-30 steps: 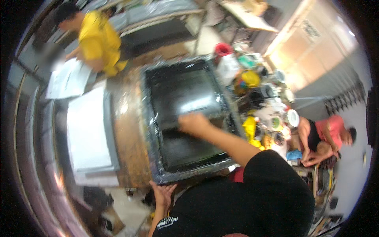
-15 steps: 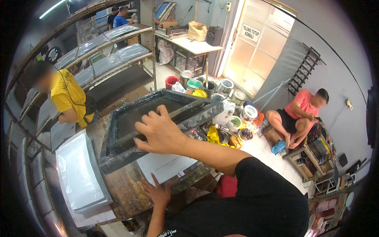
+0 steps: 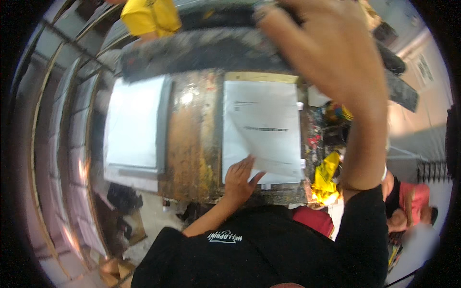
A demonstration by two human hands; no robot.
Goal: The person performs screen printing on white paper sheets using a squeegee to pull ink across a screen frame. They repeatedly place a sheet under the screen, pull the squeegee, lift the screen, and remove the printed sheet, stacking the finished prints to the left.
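Observation:
My left hand (image 3: 241, 180) lies over the lower edge of a white printed sheet (image 3: 269, 110), fingers stretched out and thumb apart. The sheet ripples near my fingertips. Dark print runs across its middle, and a yellowish strip shows along its top edge. High in the view, my right hand (image 3: 331, 53) is at the dark, ink-stained screen printing frame (image 3: 201, 53), large and blurred. Its thumb points left along the frame, while its other fingers run past the picture's upper edge. The frame's near bar is above and beyond the sheet.
A stack of white sheets (image 3: 134, 125) sits on the left of the stained wooden table (image 3: 189, 158). Metal racks (image 3: 62, 144) line the left side. Beyond the frame is a person in yellow (image 3: 151, 17); another in pink (image 3: 415, 201) sits at right. A yellow bag (image 3: 326, 175) is by the table.
My view has swung down to the table. The printed sheet shows in full now, and my left hand has come onto its lower edge. My right hand stays at the frame.

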